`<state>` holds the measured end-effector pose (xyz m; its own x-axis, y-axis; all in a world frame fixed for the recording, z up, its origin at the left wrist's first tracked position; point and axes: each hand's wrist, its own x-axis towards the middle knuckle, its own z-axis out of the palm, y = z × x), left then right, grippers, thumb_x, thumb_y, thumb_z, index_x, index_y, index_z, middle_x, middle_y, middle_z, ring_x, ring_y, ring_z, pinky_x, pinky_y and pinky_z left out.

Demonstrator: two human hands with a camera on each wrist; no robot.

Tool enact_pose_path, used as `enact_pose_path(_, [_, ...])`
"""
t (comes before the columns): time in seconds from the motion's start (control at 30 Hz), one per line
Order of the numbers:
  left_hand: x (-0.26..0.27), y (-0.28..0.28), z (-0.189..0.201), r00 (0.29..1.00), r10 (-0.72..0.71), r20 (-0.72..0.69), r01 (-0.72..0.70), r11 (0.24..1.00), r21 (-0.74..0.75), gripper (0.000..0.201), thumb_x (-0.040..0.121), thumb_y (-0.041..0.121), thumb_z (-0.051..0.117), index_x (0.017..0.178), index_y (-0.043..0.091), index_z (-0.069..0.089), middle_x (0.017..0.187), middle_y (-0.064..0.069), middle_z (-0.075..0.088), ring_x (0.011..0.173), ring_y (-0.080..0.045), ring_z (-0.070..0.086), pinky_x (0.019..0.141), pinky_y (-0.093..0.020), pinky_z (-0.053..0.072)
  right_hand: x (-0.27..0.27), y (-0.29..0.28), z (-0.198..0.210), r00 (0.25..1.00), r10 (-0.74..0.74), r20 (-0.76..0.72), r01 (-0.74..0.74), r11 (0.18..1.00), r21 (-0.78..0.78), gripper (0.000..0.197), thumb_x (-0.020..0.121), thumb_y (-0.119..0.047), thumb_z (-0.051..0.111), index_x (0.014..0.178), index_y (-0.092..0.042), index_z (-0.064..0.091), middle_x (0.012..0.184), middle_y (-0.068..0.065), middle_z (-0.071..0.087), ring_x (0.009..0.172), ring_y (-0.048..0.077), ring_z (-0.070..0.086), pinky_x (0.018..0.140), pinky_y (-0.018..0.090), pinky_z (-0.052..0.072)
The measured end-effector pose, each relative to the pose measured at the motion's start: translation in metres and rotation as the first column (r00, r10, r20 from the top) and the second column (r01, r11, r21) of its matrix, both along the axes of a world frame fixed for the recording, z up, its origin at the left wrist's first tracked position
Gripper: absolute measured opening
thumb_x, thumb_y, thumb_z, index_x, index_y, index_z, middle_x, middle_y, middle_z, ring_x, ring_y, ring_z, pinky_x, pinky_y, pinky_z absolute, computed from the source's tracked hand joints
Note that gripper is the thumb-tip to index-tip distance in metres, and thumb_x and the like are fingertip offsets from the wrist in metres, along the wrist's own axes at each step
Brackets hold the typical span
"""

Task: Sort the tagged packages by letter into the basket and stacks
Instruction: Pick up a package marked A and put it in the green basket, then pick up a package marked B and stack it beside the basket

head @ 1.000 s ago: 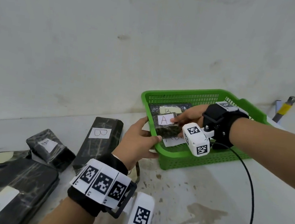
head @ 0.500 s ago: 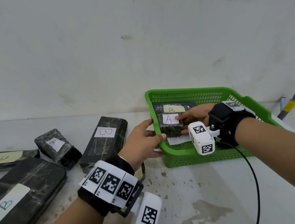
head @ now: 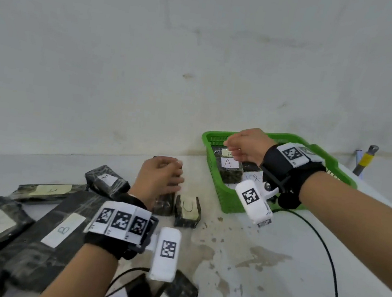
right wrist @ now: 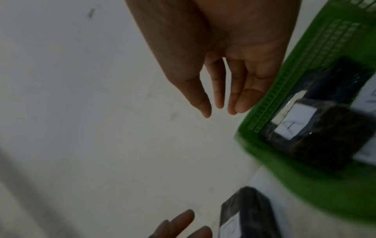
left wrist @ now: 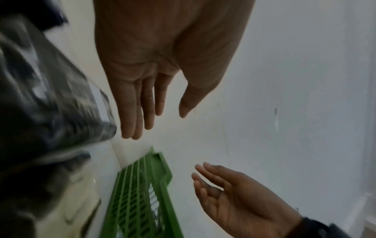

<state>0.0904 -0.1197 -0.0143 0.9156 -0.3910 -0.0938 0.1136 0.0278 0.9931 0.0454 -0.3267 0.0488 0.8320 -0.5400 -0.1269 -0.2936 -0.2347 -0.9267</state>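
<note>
Both hands are empty right now. The left hand [head: 159, 180] hovers palm-down over the long dark package [head: 164, 202] standing on the desk [head: 274, 269] beside the green basket [head: 229, 203], fingers [left wrist: 140, 103] straight and relaxed, nothing gripped. The right hand [head: 248, 145] hangs above the basket, its fingers [right wrist: 238, 90] loose and holding nothing. An A-tagged package [head: 228, 169] sits inside the basket; a U-tagged package [head: 188, 210] stands just beside the left hand, and B-tagged packages [head: 61, 230] lie spread to the left. Next pick looks like that long one under the left palm, whose tag is hidden by the hand. Best approach: read the tag first, then wrap the fingers across the narrow sides near its middle so the slick wrap doesn't slip, and lift clear of the U-tagged neighbour.
</note>
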Motion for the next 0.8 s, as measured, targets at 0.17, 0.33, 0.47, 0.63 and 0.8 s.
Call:
enact_pose_path(0.17, [-0.015,0.08,-0.009,0.987,0.126,0.101,-0.131,0.99,0.048,0.005,0.098,0.014,0.06,0.1,0.01,0.062,0.09,-0.013,0.068,0.079,-0.023,0.068,0.073,-0.037,0.057,0.0,0.075,-0.014,0.995,0.095,0.027,-0.099,0.97,0.22,0.022,0.092,-0.003,0.064,0.11,0.002,0.053,0.079,0.016,0.053,0.061,0.019,0.05,0.05,0.019,0.053])
enact_pose_path(0.33, [-0.03,0.134,-0.026,0.985,0.156,0.075,-0.158,0.987,0.021,0.004,0.097,0.01,0.06,0.096,0.008,0.063,0.086,-0.013,0.068,0.067,-0.018,0.064,0.059,-0.026,0.054,0.033,0.12,-0.048,0.987,0.099,-0.127,-0.1,0.995,-0.007,0.063,0.085,-0.032,0.076,0.131,0.005,0.051,0.126,0.015,0.057,0.103,0.028,0.06,0.097,0.038,0.052])
enact_pose_path(0.47, [-0.035,0.154,-0.037,0.985,0.165,0.058,-0.165,0.986,0.008,0.005,0.096,0.011,0.06,0.098,0.008,0.065,0.09,-0.015,0.069,0.071,-0.02,0.066,0.065,-0.028,0.057,0.046,0.139,-0.059,0.933,0.095,-0.348,-0.213,0.924,-0.318,0.085,0.082,-0.061,0.066,0.142,-0.004,0.045,0.145,0.016,0.049,0.13,0.031,0.05,0.097,0.029,0.041])
enact_pose_path(0.63, [-0.038,0.164,-0.04,0.989,0.141,0.046,-0.139,0.989,-0.051,0.008,0.096,0.011,0.061,0.102,0.009,0.065,0.092,-0.013,0.072,0.074,-0.018,0.071,0.071,-0.03,0.06,0.066,0.157,-0.084,0.896,0.05,-0.44,-0.258,0.866,-0.428,0.114,0.062,-0.069,0.078,0.144,-0.001,0.038,0.14,0.014,0.052,0.123,0.028,0.055,0.1,0.032,0.047])
enact_pose_path(0.8, [-0.04,0.168,-0.037,0.994,0.109,0.013,-0.105,0.981,-0.166,0.011,0.096,0.011,0.06,0.104,0.007,0.065,0.094,-0.014,0.072,0.076,-0.021,0.074,0.069,-0.028,0.061,0.068,0.163,-0.085,0.923,0.045,-0.383,-0.224,0.871,-0.437,0.057,0.066,-0.052,0.079,0.102,-0.012,0.059,0.104,0.007,0.064,0.093,0.025,0.062,0.078,0.028,0.053])
